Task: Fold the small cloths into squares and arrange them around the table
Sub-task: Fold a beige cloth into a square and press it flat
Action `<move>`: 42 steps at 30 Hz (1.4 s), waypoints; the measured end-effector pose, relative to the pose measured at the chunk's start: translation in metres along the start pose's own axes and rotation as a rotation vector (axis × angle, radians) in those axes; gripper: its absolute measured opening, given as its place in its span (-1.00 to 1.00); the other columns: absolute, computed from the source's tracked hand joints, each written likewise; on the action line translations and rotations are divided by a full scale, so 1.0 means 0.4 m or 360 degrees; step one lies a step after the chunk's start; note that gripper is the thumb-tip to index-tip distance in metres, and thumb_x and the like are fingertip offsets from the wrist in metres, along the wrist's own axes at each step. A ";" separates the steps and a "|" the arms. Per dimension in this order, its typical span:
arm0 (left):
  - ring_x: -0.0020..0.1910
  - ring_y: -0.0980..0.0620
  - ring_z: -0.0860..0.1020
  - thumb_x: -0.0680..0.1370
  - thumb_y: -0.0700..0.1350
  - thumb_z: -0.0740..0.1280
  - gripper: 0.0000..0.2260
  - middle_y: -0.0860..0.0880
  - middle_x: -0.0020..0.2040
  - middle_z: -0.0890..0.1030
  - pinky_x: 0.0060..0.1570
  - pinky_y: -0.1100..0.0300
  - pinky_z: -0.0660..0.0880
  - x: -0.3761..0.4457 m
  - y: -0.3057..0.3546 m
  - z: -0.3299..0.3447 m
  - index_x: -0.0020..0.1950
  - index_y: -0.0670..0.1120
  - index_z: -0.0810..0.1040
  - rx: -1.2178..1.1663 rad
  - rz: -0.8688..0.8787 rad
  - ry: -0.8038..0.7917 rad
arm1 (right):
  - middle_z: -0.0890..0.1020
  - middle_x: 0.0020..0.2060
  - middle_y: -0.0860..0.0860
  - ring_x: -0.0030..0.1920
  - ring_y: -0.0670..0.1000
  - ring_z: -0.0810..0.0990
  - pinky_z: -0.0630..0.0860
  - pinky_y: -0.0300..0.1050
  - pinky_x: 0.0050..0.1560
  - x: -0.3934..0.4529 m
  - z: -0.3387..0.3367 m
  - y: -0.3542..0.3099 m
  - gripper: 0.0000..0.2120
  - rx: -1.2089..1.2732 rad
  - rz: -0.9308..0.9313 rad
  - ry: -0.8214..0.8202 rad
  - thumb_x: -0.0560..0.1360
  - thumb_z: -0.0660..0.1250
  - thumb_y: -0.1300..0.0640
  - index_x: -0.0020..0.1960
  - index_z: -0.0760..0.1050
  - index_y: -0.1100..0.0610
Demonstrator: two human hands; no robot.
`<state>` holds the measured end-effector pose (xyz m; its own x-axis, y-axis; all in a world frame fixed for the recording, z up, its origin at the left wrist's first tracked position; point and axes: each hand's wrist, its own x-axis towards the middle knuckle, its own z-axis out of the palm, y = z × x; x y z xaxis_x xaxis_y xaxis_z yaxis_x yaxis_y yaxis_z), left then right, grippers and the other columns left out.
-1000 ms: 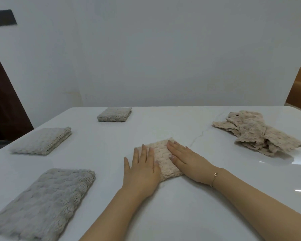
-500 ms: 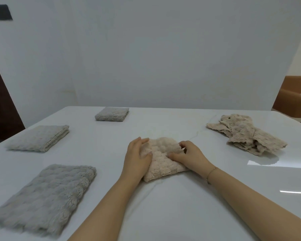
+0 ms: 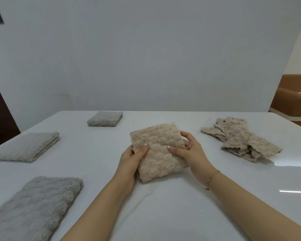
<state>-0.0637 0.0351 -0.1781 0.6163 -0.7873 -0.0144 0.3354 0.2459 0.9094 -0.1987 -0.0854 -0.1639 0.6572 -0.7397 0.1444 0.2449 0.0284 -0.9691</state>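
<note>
White and glossy, the stone surface [image 3: 163, 214] carries everything. Down its left edge lie three folded grey fluffy cloths: the nearest grey square [image 3: 33, 207] by the near left corner, a second grey folded cloth [image 3: 27, 146] midway along that edge, and a third small grey square [image 3: 105, 118] toward the far left corner. Toward the right edge sits a rumpled heap of beige unfolded cloths [image 3: 241, 138], well apart from my hands.

I judge the folding of this piece done and the placing step now in hand. Next I need a bare spot, probably along the far edge or right edge, and I must set the piece down flat without letting the layers slip open.

My folded beige fluffy cloth [image 3: 157, 150] is lifted and tilted over the middle of the surface, with only its near corner low to it. It looks roughly square, thick, with a bubbled pile. My left hand [image 3: 132, 160] grips its left side, thumb on top. My right hand [image 3: 189, 152] clamps its right side, thumb across the face, fingers curled behind.
</note>
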 end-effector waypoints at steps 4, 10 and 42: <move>0.05 -0.07 0.65 0.54 -0.18 0.34 -0.73 -0.11 0.09 0.66 -0.08 0.08 0.62 0.082 0.003 0.078 0.24 -0.14 0.50 0.0065 0.0049 -0.0014 | 0.62 -0.01 -0.05 -0.11 -0.06 0.68 0.61 -0.20 -0.21 0.065 -0.065 -0.050 -0.54 -0.0180 -0.0054 0.0029 0.40 0.46 0.33 0.20 0.43 0.04; -0.05 -0.01 0.68 0.54 -0.15 0.36 -0.81 -0.04 0.01 0.69 -0.21 0.16 0.60 0.245 0.010 0.201 0.15 -0.04 0.54 0.0242 0.0041 -0.0078 | 0.52 0.18 -0.10 0.14 -0.08 0.51 0.47 -0.20 0.12 0.212 -0.269 -0.101 -0.69 -0.1259 -0.0421 0.0278 0.51 0.34 0.07 0.25 0.44 0.02; 0.09 -0.10 0.55 0.51 -0.10 0.38 -0.63 -0.12 0.19 0.56 0.00 0.13 0.46 0.796 -0.217 0.502 0.28 -0.16 0.44 0.1252 -0.0117 0.0142 | 0.31 0.43 0.00 0.51 0.15 0.06 0.22 0.22 0.32 0.406 -0.627 -0.007 -0.59 -0.2766 0.0356 0.0513 0.58 0.02 -0.11 0.34 0.38 0.02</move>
<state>-0.0395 -0.3504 -0.1782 0.6779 -0.7297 -0.0887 -0.2039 -0.3026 0.9311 -0.2714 -0.3741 -0.1877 0.3650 -0.9174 0.1590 -0.9228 -0.3791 -0.0692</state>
